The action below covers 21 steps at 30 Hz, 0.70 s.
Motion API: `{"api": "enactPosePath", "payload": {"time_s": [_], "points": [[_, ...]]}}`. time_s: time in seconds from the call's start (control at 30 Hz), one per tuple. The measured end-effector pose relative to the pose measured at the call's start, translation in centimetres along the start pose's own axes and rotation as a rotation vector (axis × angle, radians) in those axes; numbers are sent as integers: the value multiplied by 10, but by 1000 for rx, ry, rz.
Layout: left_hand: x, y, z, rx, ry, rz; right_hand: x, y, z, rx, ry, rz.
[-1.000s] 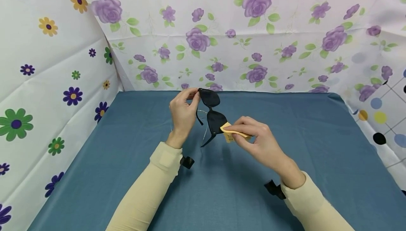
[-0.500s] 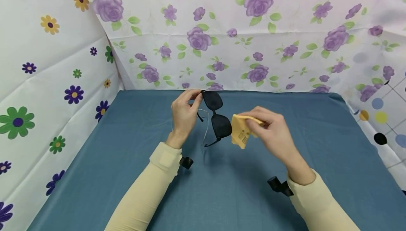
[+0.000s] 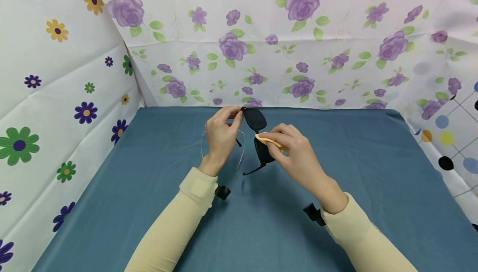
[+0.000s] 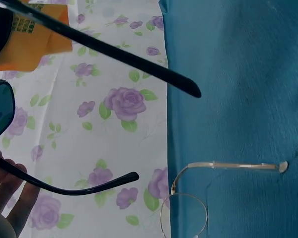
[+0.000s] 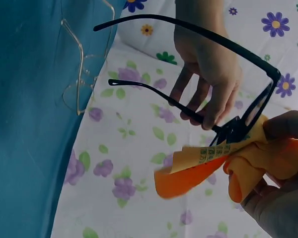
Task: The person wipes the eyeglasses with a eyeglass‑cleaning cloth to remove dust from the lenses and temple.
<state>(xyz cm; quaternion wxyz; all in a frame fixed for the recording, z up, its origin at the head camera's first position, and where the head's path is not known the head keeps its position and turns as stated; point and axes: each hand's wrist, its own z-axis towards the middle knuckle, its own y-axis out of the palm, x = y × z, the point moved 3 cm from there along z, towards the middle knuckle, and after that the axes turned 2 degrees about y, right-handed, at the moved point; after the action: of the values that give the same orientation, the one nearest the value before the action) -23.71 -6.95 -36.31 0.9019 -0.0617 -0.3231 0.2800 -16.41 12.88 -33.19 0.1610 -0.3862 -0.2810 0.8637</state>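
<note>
Just right of the left hand (image 3: 222, 137), black sunglasses (image 3: 255, 119) hang above the blue tabletop (image 3: 149, 205), one end of the frame pinched between thumb and fingers. The right hand (image 3: 298, 156), its grip closed on a yellow cloth (image 3: 269, 138), holds it against the lower lens (image 3: 263, 151). Good wiping, I'd judge, wants a steady left grip and light strokes across that whole lens. From the left grip the long axis slopes down and right; the temple arms (image 4: 154, 71) point leftward. Wire-rimmed glasses (image 4: 238, 165) rest beneath.

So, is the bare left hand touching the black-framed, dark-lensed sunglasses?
Touching. The right wrist view shows it: the left hand pinches the sunglasses close to one hinge, with no gap visible there.
</note>
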Motion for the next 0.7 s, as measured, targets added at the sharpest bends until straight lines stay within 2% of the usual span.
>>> {"api": "enactPosePath", "payload": {"time_s": [0.27,0.7], "points": [[0,-2,-1,-10,6,41,2,6,-6,-39,-23,51],[-9,-6,1,41,-35,24,2,5,-27,-93,-225,48]]}}
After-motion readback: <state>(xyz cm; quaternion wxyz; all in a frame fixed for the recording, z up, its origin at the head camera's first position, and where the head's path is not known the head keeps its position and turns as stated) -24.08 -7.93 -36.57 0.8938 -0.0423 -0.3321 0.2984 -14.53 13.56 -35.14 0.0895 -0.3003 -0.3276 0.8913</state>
